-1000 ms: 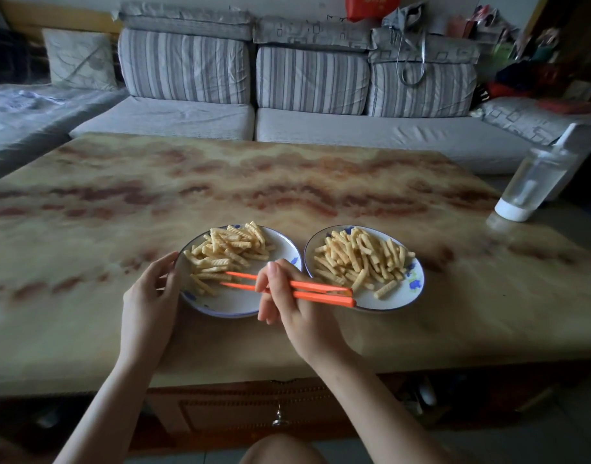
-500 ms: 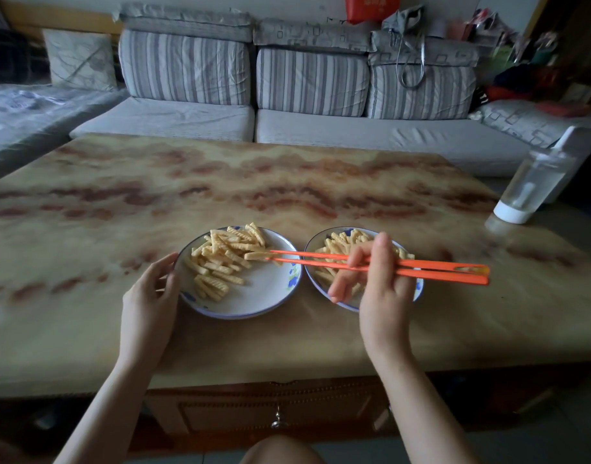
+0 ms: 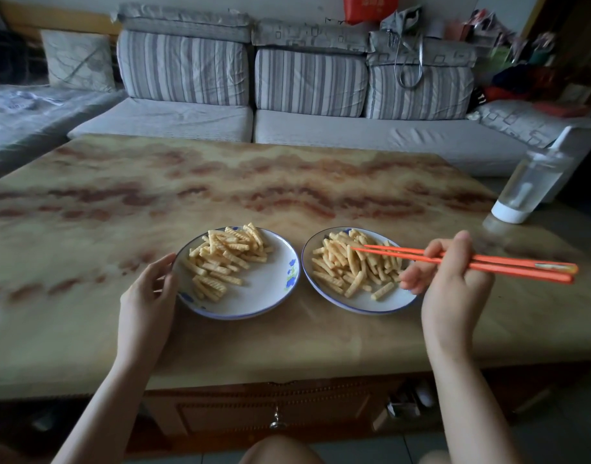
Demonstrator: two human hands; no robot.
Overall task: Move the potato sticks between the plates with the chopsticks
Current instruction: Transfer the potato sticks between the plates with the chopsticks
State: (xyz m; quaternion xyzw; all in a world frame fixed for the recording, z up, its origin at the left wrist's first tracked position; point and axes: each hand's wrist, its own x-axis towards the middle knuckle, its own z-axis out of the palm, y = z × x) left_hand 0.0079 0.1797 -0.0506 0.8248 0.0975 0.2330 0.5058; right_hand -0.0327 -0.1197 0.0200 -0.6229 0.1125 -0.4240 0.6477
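While the left hand (image 3: 146, 296) grips a plate (image 3: 240, 317), the right hand (image 3: 454, 289) pinches the chopsticks (image 3: 521, 273).

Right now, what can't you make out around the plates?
All in the head view:
Whether the chopsticks pinch a stick: the tips merge with the pile on the right plate.
Right plate's right rim: behind the right hand.
Left plate, left rim: covered by the left hand.
Bottle top: blurs into the white shape behind it.

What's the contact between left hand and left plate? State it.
Touching. In the head view the left hand sets thumb and fingertips against the rim of the left plate, no gap.
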